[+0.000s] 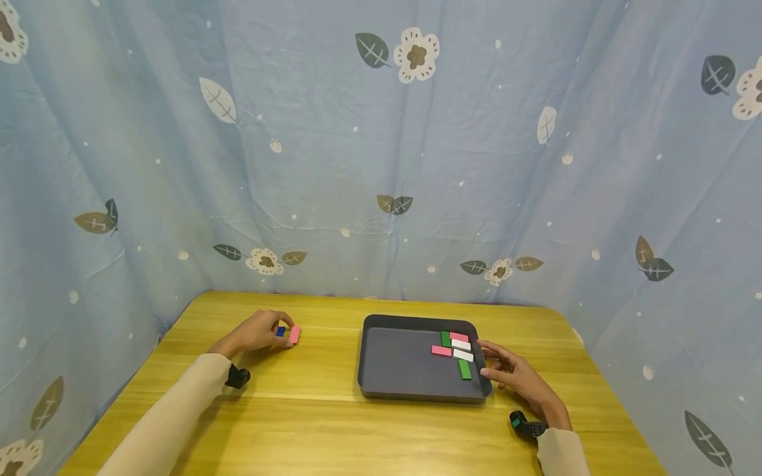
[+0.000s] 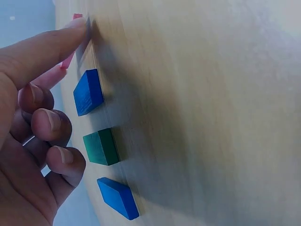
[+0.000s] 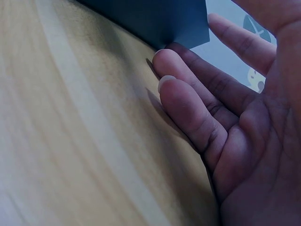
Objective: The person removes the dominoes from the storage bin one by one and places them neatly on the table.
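My left hand (image 1: 260, 330) pinches a pink block (image 1: 295, 334) between thumb and index finger, over the left part of the table. In the left wrist view, the fingertips partly cover that pink block (image 2: 69, 60). A blue block (image 2: 88, 92), a green block (image 2: 101, 147) and another blue block (image 2: 118, 198) lie in a row by the curled other fingers. At the right wall of the dark grey tray (image 1: 393, 377), my right hand (image 1: 520, 378) rests with loosely bent fingers, its fingertips right at the tray's side (image 3: 164, 23).
Several flat blocks lie in the tray's right part: pink (image 1: 441, 351), white (image 1: 463, 355) and green (image 1: 464, 369) ones among them. The wooden table (image 1: 309, 430) ends at a blue patterned curtain (image 1: 321, 165) behind and at both sides.
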Demonstrator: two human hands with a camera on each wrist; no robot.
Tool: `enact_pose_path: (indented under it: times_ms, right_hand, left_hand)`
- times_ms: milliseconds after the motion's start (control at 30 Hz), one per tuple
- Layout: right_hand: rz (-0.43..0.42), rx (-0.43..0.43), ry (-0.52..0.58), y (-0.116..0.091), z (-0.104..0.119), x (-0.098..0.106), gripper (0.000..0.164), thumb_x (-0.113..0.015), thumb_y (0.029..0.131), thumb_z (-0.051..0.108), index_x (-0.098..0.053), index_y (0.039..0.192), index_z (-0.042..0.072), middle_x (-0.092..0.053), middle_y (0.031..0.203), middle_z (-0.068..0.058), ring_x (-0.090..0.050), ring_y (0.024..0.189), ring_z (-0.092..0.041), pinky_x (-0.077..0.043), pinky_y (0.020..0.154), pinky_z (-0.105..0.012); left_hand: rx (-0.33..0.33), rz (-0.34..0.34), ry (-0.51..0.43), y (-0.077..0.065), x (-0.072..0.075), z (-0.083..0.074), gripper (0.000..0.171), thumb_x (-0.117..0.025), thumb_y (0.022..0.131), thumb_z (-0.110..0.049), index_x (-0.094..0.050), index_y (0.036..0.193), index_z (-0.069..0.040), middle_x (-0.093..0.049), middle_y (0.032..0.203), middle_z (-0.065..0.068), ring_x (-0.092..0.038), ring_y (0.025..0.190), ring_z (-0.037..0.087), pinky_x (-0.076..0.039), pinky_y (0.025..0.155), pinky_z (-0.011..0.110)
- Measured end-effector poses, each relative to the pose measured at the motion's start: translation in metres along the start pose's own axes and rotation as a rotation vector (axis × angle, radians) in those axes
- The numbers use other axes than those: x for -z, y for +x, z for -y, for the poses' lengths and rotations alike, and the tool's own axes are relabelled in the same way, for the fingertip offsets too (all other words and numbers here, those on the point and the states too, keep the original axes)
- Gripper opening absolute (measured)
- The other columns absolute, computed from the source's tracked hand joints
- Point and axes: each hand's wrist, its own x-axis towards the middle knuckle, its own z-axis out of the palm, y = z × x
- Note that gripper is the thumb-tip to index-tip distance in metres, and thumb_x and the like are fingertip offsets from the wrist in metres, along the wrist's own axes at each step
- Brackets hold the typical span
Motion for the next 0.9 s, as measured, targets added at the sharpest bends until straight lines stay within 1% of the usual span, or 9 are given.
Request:
enact_pose_path:
  times_ms: [100, 167, 300, 467, 500, 600, 700, 833, 900]
  right_hand:
    - [0.001, 0.001, 0.004, 0.001, 0.001, 0.001, 0.061, -0.066, 0.091, 0.025, -0.039, 0.145, 0.034, -0.045, 0.141, -0.005, -0.054, 0.094, -0.033, -0.049, 0.066, -0.037]
    - [-0.001, 0.007, 0.001, 0.003, 0.002, 0.002, 0.061, -0.067, 0.091, 0.027, -0.039, 0.145, 0.035, -0.045, 0.140, -0.003, -0.054, 0.095, -0.034, -0.049, 0.066, -0.037]
    - [-0.013, 0.016, -0.009, 0.004, 0.004, 0.003, 0.062, -0.068, 0.090, 0.028, -0.040, 0.144, 0.035, -0.047, 0.139, -0.003, -0.054, 0.095, -0.034, -0.049, 0.066, -0.036]
    - [-0.029, 0.006, -0.013, 0.004, 0.002, 0.002, 0.062, -0.069, 0.089, 0.028, -0.041, 0.143, 0.036, -0.048, 0.137, -0.003, -0.054, 0.095, -0.034, -0.050, 0.067, -0.037]
    - [-0.029, 0.004, -0.012, 0.003, 0.002, 0.001, 0.062, -0.069, 0.089, 0.028, -0.041, 0.143, 0.036, -0.048, 0.137, -0.003, -0.055, 0.095, -0.034, -0.050, 0.067, -0.037]
    - [-0.027, 0.002, -0.010, 0.003, 0.001, 0.001, 0.062, -0.069, 0.089, 0.028, -0.041, 0.143, 0.036, -0.048, 0.137, -0.003, -0.054, 0.096, -0.035, -0.050, 0.067, -0.038]
    - [-0.025, 0.005, -0.010, 0.004, 0.001, 0.001, 0.062, -0.069, 0.089, 0.028, -0.041, 0.144, 0.036, -0.048, 0.137, -0.003, -0.054, 0.097, -0.034, -0.050, 0.067, -0.038]
    - [-0.019, 0.001, -0.002, 0.002, 0.000, 0.000, 0.062, -0.068, 0.090, 0.028, -0.040, 0.144, 0.036, -0.048, 0.138, -0.003, -0.054, 0.096, -0.034, -0.050, 0.067, -0.038]
    - [-0.017, -0.004, 0.006, 0.000, -0.002, 0.000, 0.062, -0.068, 0.090, 0.028, -0.040, 0.144, 0.036, -0.047, 0.138, -0.004, -0.054, 0.096, -0.034, -0.050, 0.067, -0.038]
  left_hand:
    - [0.010, 0.033, -0.007, 0.000, 0.001, -0.001, 0.037, -0.078, 0.081, -0.029, -0.067, 0.111, -0.010, -0.045, 0.058, -0.001, -0.035, 0.051, 0.011, -0.032, 0.051, 0.026]
    - [0.016, 0.046, -0.005, 0.000, 0.002, -0.002, 0.037, -0.078, 0.081, -0.028, -0.066, 0.111, -0.009, -0.047, 0.061, -0.001, -0.038, 0.054, 0.013, -0.033, 0.053, 0.028]
    - [0.027, 0.048, 0.002, 0.001, 0.004, -0.005, 0.038, -0.078, 0.080, -0.028, -0.067, 0.111, -0.008, -0.053, 0.069, 0.001, -0.043, 0.061, 0.016, -0.037, 0.058, 0.032]
    - [0.011, 0.038, 0.024, 0.001, 0.006, -0.002, 0.039, -0.079, 0.079, -0.028, -0.067, 0.110, -0.007, -0.060, 0.081, 0.004, -0.046, 0.065, 0.016, -0.040, 0.061, 0.032]
    - [0.010, 0.036, 0.026, 0.001, 0.006, 0.000, 0.040, -0.079, 0.079, -0.028, -0.067, 0.110, -0.007, -0.059, 0.080, 0.004, -0.045, 0.065, 0.016, -0.040, 0.060, 0.032]
    - [0.008, 0.025, 0.022, 0.002, 0.006, 0.001, 0.045, -0.078, 0.080, -0.029, -0.065, 0.115, -0.005, -0.055, 0.070, 0.002, -0.043, 0.059, 0.014, -0.037, 0.056, 0.028]
    - [-0.015, 0.008, 0.010, 0.005, 0.006, 0.000, 0.049, -0.076, 0.082, -0.028, -0.062, 0.121, -0.002, -0.049, 0.062, 0.000, -0.040, 0.053, 0.012, -0.034, 0.052, 0.027]
    - [-0.037, 0.004, -0.021, 0.010, 0.007, -0.007, 0.047, -0.072, 0.086, -0.026, -0.060, 0.125, -0.002, -0.051, 0.063, -0.001, -0.042, 0.052, 0.013, -0.036, 0.051, 0.027]
    - [-0.037, 0.010, -0.030, 0.014, 0.007, -0.013, 0.046, -0.071, 0.088, -0.029, -0.060, 0.125, -0.004, -0.052, 0.063, -0.001, -0.042, 0.051, 0.013, -0.036, 0.050, 0.027]
